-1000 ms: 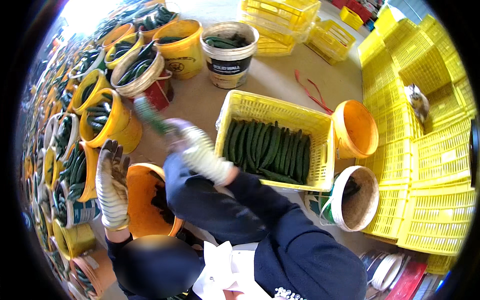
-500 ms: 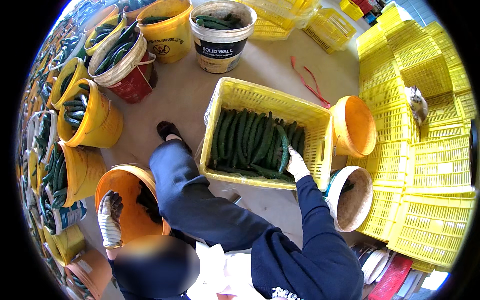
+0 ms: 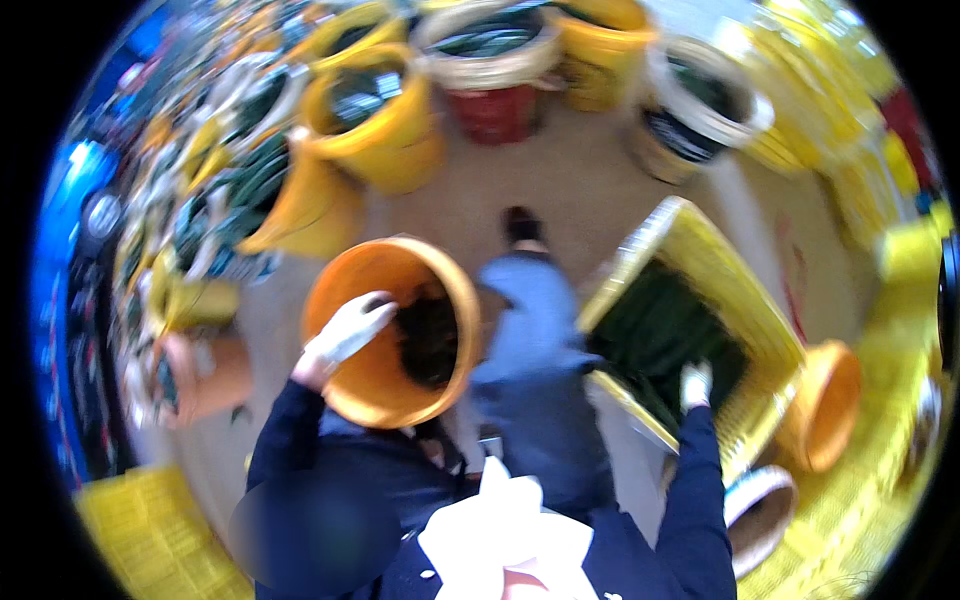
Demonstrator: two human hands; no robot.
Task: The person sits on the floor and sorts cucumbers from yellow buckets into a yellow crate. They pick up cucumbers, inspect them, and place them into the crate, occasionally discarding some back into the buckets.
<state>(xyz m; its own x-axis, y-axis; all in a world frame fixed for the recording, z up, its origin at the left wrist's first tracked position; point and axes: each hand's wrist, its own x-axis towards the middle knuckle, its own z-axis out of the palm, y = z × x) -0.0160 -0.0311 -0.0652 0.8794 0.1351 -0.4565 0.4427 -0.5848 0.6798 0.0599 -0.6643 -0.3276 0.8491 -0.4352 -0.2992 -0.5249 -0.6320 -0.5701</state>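
Note:
My left hand (image 3: 352, 328), in a white glove with dark fingertips, reaches over the rim of an orange bucket (image 3: 342, 278). Its fingers stretch toward the inside and hold nothing that I can see. Dark cucumbers (image 3: 430, 335) lie in the shadow at the bucket's bottom. On the right, my right hand (image 3: 696, 386), also gloved, rests at the near side of the cucumbers (image 3: 650, 335) in a yellow plastic crate (image 3: 752, 300). Blur hides its fingers, and whether it grips a cucumber does not show.
Buckets with cucumbers, among them a yellow one (image 3: 405, 150), a red one (image 3: 492, 118) and a white one (image 3: 672, 140), stand ahead and to the left. An orange bucket (image 3: 822, 400) and a white bucket (image 3: 762, 520) are beside the crate. Yellow crates (image 3: 890, 290) line the right.
The view has swung left, so the crate appears turned and farther right. My left hand has moved from the orange bucket's rim to over its mouth. My right hand remains in the crate.

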